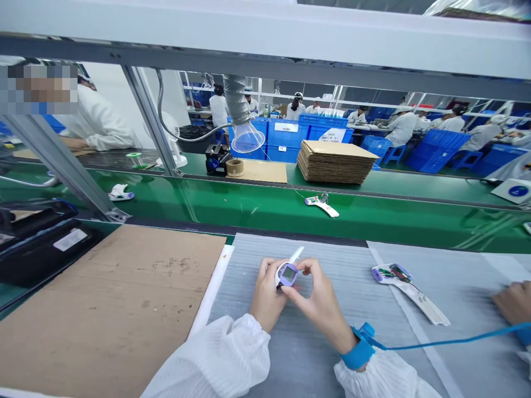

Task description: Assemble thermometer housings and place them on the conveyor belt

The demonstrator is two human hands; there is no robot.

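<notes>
Green belting (265, 207) is crossed beyond a grey mat (332, 354); "182000" can be read on a blue crate's label (286, 127), while the cardboard's handwriting (171, 263) is too blurred. Above the mat, a white-and-purple device (287, 275) is cupped by the curled left hand (267, 290) and pinched by the right hand's (321, 298) thumb and fingers. Its underside is hidden.

A factory assembly floor: green conveyor belt (257, 204), white-coated workers (400, 128), and seemingly stacked blue crates (286, 135) behind.
</notes>
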